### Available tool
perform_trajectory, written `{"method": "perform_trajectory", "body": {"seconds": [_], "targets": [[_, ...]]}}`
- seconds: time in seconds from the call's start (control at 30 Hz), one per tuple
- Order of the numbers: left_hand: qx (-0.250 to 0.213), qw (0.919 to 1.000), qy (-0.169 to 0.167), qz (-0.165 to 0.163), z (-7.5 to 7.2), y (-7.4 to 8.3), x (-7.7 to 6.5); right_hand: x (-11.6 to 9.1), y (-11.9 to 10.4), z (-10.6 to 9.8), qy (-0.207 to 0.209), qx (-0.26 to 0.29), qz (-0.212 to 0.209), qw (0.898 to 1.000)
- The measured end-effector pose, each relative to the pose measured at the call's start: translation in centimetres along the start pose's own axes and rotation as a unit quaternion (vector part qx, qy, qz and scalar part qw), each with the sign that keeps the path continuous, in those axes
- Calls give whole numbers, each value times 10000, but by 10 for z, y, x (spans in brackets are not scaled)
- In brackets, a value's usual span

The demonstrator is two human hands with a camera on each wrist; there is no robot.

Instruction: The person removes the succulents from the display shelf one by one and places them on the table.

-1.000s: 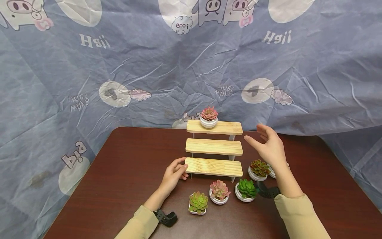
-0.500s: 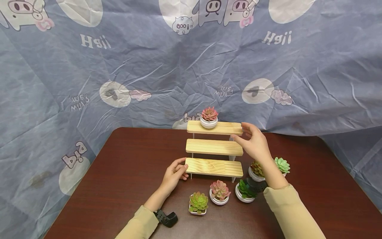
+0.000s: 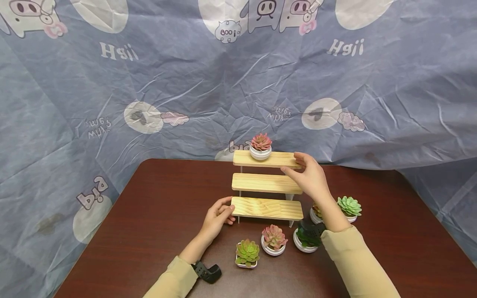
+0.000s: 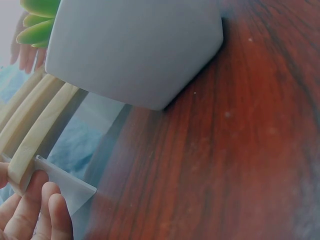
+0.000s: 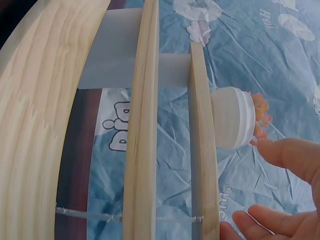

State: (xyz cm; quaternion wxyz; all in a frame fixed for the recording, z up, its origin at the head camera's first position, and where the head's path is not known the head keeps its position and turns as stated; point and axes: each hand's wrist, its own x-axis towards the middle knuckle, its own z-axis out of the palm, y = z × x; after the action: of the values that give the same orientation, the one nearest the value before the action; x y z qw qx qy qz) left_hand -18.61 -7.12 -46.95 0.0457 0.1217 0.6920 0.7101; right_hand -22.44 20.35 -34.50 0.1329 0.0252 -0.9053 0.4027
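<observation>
A three-tier wooden display stand [image 3: 266,207] with clear supports stands on the table. My left hand [image 3: 217,215] pinches the left end of its bottom shelf, thumb on top and fingers beneath; the left wrist view shows those fingertips [image 4: 61,215] beside a clear support. On the top shelf sits a pink succulent [image 3: 261,142] in a round white pot, left of the middle. My right hand [image 3: 310,176] is at the right end of the top shelf, thumb and fingers spread apart. In the right wrist view nothing lies between its thumb [image 5: 287,155] and fingers.
In front of the stand are a light green succulent [image 3: 247,252] in a square pot and a pink one [image 3: 274,238]. To the right are a dark green succulent [image 3: 306,244], partly hidden by my wrist strap, a brownish one [image 3: 316,213] and a pale green one [image 3: 349,205].
My right hand has moved left from beside the stand to over the right end of the top shelf. The pale green succulent has come out from behind my forearm. My left hand stays put.
</observation>
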Motion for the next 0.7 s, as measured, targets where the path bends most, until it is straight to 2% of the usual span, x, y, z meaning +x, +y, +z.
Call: {"method": "perform_trajectory", "body": {"seconds": [0.23, 0.47, 0.63, 0.7], "targets": [[24, 10000, -56, 23, 0, 0, 0, 0, -4, 2, 77, -184, 89, 9998], [-64, 9999, 63, 109, -4, -30, 10, 1, -10, 4, 31, -178, 139, 9997], [-101, 9999, 27, 62, -4, -25, 9, 4, -16, 9, -55, -79, 134, 9999], [-80, 9999, -4, 63, -3, -18, 6, 6, -18, 11, -119, 20, 134, 9998]]}}
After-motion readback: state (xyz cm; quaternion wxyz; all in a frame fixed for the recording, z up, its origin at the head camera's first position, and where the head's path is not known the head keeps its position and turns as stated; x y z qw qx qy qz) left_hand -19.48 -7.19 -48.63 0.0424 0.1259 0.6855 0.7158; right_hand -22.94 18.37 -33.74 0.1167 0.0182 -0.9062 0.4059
